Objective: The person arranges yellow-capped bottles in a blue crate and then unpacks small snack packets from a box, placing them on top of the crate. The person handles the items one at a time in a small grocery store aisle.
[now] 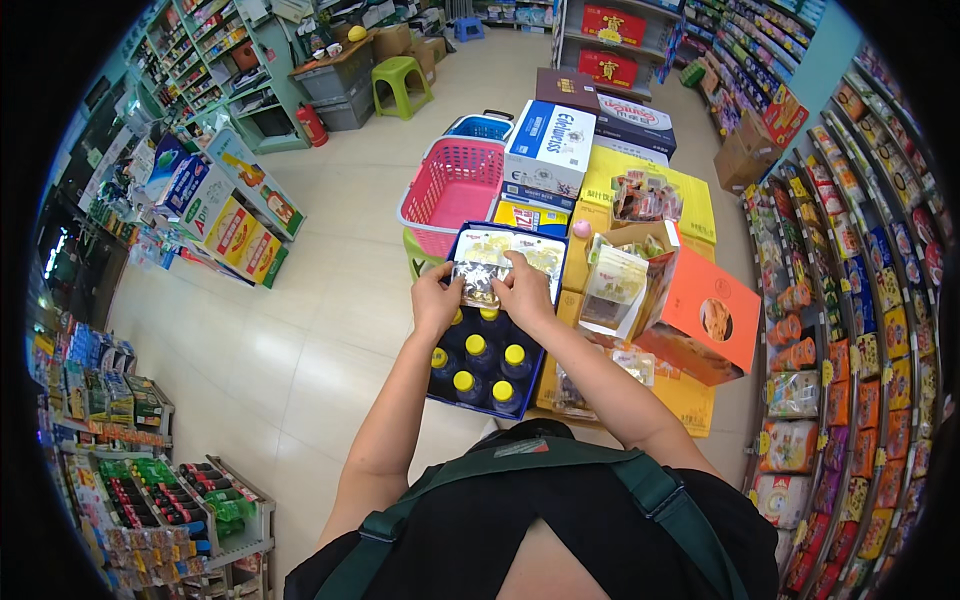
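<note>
Between them, my left hand (436, 300) and my right hand (528, 294) hold a small clear plastic pack with dark contents (478, 283), gripped at its left and right sides. Just beyond it lie white-and-gold packs (517, 247) at the far end of a dark blue carton (543, 367). Dark bottles with yellow caps (475, 345) stand in the near part of this carton, below my hands. To the right of my right hand, an upright carton (621, 281) holds pale packets. What exactly is inside the held pack is too small to tell.
A pink plastic basket (457, 196) stands beyond the carton, beside an Edelweiss beer box (551, 142). Yellow cartons (694, 202) and a large orange box (712, 307) are at right. Snack shelves (847, 337) line the right side; a drinks rack (169, 495) is lower left.
</note>
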### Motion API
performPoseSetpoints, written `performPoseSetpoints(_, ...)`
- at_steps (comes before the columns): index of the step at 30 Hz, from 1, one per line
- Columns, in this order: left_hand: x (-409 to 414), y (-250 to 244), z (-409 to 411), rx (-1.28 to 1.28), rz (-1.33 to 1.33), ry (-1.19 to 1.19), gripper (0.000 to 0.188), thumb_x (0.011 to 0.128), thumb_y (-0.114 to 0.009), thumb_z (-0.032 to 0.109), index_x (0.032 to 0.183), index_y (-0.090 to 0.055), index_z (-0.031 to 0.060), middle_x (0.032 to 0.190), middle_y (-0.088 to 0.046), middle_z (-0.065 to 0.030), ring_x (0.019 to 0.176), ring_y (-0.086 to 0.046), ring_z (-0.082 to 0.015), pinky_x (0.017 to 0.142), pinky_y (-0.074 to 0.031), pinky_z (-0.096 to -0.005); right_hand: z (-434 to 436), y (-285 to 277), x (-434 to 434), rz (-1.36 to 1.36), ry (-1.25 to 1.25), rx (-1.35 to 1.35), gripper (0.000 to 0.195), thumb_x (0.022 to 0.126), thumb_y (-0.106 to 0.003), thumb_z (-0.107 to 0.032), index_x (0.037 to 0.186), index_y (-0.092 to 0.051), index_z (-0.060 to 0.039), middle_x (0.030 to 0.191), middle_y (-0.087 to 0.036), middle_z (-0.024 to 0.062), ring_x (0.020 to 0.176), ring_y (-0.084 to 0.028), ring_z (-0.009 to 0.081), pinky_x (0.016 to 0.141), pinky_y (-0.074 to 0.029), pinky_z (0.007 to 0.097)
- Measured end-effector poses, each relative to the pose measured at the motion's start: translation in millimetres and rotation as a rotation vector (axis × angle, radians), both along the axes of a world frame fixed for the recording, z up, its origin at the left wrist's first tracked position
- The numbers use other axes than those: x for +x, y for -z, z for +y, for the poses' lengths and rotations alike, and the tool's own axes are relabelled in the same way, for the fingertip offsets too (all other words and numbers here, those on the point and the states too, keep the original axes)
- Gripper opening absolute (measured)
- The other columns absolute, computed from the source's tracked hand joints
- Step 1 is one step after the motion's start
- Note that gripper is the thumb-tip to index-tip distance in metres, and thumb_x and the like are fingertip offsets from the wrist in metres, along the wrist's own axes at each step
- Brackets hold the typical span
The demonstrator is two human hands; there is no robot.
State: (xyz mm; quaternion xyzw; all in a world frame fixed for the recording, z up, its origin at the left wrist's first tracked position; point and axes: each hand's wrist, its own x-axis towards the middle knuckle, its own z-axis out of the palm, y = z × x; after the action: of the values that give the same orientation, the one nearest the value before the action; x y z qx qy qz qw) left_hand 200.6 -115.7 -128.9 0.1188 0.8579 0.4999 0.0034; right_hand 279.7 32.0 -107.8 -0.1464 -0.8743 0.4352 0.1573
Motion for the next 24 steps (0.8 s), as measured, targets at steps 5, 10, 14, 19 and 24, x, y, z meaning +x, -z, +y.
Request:
performPoseSetpoints(5,13.7,-15.3,7.8,-0.014,0.116,0.036,0.029,0.080,-0.068,0.009,0.107,-0.066,-0.0028,0.084,-0.065,-0.0075,0.061,-0.052,-0.0097,0.058,-0.047,-0.0257,5.5,9.8,13.3,0.168,0.026,-0.070,0.036,0.080,-0.065,-0.010,0.113,-0.056,-0.0013,0.091,-0.064,0.0162,0.087,-0.063,0.0339,0.075,-0.049,0.0395)
performPoseSetpoints(10,34.0,-27.0,40.8,0.103,0.160,0.187,0.025,0.081,-0.067,0.009,0.103,-0.067,-0.0020,0.083,-0.064,-0.0128,0.061,-0.056,-0.0162,0.059,-0.047,-0.0298,33.4,15.9,49.0,0.253,0.173,0.146,0.030,0.081,-0.064,-0.008,0.109,-0.059,-0.0017,0.113,-0.060,0.0140,0.064,-0.061,0.0213,0.064,-0.049,0.0316)
performPoseSetpoints(14,60.7,-22.3,84.4,0.088,0.220,0.416,0.024,0.082,-0.067,0.009,0.104,-0.067,0.0005,0.091,-0.066,-0.0106,0.066,-0.056,-0.0146,0.060,-0.047,-0.0275,76.5,22.2,81.2,0.217,0.270,0.083,0.036,0.084,-0.059,-0.013,0.118,-0.054,-0.0040,0.131,-0.051,0.0132,0.107,-0.057,0.0328,0.087,-0.048,0.0391)
performPoseSetpoints(19,81.5,-13.8,135.0,-0.007,0.450,0.642,0.039,0.078,-0.069,0.010,0.115,-0.060,0.0008,0.104,-0.058,-0.0162,0.093,-0.058,-0.0323,0.083,-0.047,-0.0379,109.3,18.6,111.0,0.041,0.336,0.182,0.045,0.086,-0.057,-0.016,0.129,-0.046,-0.0054,0.143,-0.039,0.0108,0.116,-0.052,0.0311,0.090,-0.047,0.0400)
performPoseSetpoints(24,89.0,-8.4,160.5,-0.171,0.395,0.665,0.050,0.076,-0.070,0.010,0.124,-0.055,0.0035,0.115,-0.050,-0.0198,0.106,-0.052,-0.0371,0.090,-0.045,-0.0402,113.3,18.8,128.1,-0.061,0.325,0.204,0.052,0.086,-0.057,-0.017,0.135,-0.042,-0.0075,0.149,-0.032,0.0082,0.122,-0.049,0.0297,0.091,-0.047,0.0403)
